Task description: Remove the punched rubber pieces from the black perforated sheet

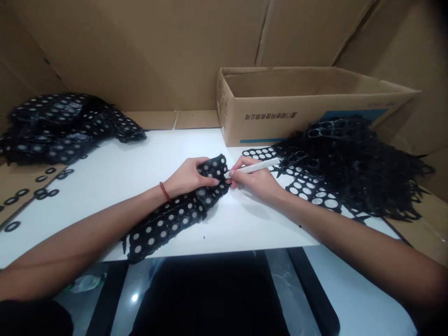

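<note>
Hands (189, 177) hold black sheet (170, 217) and white tool (257, 166); box (266, 128) reads "科技有限公司" upside-down.

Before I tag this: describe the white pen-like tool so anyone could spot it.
Start at the open cardboard box on the far side of the white table. Come nearer to the right hand, holding the tool beside a black, pale-dotted strip. It's slim, straight and white; the strip and nearby tangled pile are mostly black.
</note>
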Demonstrator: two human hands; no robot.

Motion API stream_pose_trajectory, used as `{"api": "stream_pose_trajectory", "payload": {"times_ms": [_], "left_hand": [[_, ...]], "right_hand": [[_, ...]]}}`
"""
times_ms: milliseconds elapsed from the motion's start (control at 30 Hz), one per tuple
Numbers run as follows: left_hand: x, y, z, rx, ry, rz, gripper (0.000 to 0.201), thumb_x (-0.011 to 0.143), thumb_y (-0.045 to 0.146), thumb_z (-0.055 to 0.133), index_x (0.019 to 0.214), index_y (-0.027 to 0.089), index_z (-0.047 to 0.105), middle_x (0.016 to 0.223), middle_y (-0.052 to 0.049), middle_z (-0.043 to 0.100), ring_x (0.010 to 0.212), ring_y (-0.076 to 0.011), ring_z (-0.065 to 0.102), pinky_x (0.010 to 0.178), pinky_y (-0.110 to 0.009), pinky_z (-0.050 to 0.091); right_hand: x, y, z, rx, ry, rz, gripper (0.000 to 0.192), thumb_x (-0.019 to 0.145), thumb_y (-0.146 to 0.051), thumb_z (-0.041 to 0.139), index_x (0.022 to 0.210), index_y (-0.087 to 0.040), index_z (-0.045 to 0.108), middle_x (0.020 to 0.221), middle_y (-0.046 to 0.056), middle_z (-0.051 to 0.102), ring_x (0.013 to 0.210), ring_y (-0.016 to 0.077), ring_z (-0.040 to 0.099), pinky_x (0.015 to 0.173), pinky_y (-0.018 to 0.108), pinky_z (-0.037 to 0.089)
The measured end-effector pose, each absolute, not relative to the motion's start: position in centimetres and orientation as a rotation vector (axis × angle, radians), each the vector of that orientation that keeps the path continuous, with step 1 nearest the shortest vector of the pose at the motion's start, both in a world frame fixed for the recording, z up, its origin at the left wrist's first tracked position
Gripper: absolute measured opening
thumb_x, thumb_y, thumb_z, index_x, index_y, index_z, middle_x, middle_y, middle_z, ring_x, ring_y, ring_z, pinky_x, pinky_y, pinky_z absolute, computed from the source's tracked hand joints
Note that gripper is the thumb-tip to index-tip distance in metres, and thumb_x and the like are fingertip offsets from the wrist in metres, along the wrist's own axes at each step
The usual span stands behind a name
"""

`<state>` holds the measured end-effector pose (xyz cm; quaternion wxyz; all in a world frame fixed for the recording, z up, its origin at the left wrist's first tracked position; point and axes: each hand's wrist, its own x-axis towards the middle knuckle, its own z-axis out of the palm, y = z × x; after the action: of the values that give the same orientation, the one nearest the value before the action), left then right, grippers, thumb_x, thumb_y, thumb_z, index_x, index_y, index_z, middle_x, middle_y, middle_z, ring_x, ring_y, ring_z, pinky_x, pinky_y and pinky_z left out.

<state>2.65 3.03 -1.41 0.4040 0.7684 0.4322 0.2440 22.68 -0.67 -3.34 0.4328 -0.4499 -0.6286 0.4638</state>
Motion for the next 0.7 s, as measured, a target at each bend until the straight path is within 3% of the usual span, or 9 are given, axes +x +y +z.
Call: {"api": "stream_pose_trajectory", "payload": {"times_ms": [100,233,533,700], "left_hand": [[3.4,3.0,-1.2,1.897,1.168,0.627,0.041,0.059,0.041,0.077,0.088,0.014,0.066,0.082,-0.002,0.069,0.074,-0.0190,0.061,0.065,-0.028,0.046],[3.3,3.2,-1.3,1.874,1.247,0.634,0.035,0.057,0.034,0.077,0.084,0.014,0.067,0.075,0.000,0.068,0.068,-0.0180,0.060,0.061,-0.028,0.046],[2.4,3.5,-1.6,1.881,1.193,0.640,0.029,0.059,0.033,0.075,0.079,0.015,0.065,0.072,0.001,0.067,0.066,-0.0167,0.060,0.059,-0.026,0.045],[2.3,3.6,-1.8,1.904,1.170,0.644,0.026,0.059,0.031,0.076,0.076,0.015,0.065,0.071,0.002,0.066,0.067,-0.0161,0.059,0.059,-0.026,0.045]], "right_hand": [[22.9,-0.4,-3.6,-1.090,-1.511,1.206,0.021,0.079,-0.030,0.061,0.076,-0.013,0.048,0.062,0.002,0.058,0.065,0.0127,0.060,0.063,0.021,0.046],[23.0,-0.4,-3.5,-1.070,-1.477,1.230,0.023,0.077,-0.031,0.062,0.076,-0.013,0.046,0.060,0.001,0.057,0.063,0.0122,0.058,0.061,0.021,0.045],[22.8,-0.8,-3.2,-1.148,-1.632,1.152,0.022,0.083,-0.033,0.060,0.080,-0.013,0.053,0.066,0.002,0.060,0.056,0.0076,0.051,0.051,0.016,0.036],[22.6,-0.8,-3.3,-1.179,-1.690,1.093,0.018,0.084,-0.030,0.059,0.080,-0.013,0.056,0.068,0.002,0.060,0.060,0.0076,0.053,0.054,0.016,0.038]]}}
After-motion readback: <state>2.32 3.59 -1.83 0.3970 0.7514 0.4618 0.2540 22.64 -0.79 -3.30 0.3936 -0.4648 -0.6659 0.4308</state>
